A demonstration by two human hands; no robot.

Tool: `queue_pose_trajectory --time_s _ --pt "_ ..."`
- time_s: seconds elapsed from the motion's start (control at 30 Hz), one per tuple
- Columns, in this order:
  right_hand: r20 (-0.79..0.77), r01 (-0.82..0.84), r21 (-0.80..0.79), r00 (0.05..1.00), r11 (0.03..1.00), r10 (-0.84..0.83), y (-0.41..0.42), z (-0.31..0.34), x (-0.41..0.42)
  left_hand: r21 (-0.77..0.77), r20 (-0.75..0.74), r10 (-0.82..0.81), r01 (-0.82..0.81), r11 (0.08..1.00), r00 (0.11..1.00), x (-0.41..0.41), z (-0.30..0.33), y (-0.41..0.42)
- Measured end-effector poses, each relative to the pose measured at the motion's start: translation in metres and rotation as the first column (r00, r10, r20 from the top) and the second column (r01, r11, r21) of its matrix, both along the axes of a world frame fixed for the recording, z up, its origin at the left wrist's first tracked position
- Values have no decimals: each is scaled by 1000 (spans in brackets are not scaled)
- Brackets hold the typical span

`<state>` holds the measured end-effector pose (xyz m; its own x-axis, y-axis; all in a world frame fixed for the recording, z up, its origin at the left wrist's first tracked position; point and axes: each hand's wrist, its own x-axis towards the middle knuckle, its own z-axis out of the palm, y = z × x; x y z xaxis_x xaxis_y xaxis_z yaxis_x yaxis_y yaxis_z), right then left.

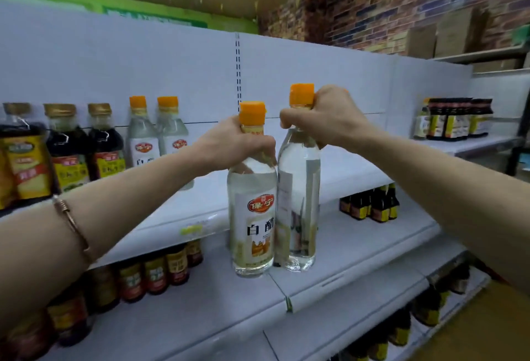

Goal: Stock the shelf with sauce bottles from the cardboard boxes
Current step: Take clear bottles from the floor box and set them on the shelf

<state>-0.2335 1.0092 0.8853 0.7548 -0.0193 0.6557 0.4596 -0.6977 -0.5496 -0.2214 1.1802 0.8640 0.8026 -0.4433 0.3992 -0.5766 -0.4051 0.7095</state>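
Note:
My left hand (229, 145) grips the neck of a clear vinegar bottle (252, 217) with an orange cap and a white label facing me. My right hand (321, 116) grips the neck of a second clear orange-capped bottle (299, 202), its label turned away. Both bottles hang side by side, touching, in front of the white shelf (177, 211). Two matching clear bottles (156, 136) stand on the upper shelf to the left. No cardboard box near my hands shows.
Dark sauce bottles (83, 145) with gold caps fill the upper shelf's left end. More dark bottles stand on the lower shelf (160, 271), at middle right (370, 205) and on the far right shelf (456, 119). Cardboard boxes (447, 36) sit high by the brick wall.

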Motion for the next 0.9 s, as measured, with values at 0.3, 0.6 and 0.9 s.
queue_pose_trajectory --time_s 0.3,0.6,0.9 --pt "31 -252 -27 967 967 253 1 27 131 -28 33 278 -277 960 960 82 32 -1" --pt "40 -434 -6 900 901 433 26 34 225 9 107 540 -544 839 835 143 42 18" --pt "-34 -511 14 859 860 511 69 21 280 127 141 663 -678 724 735 182 26 55"
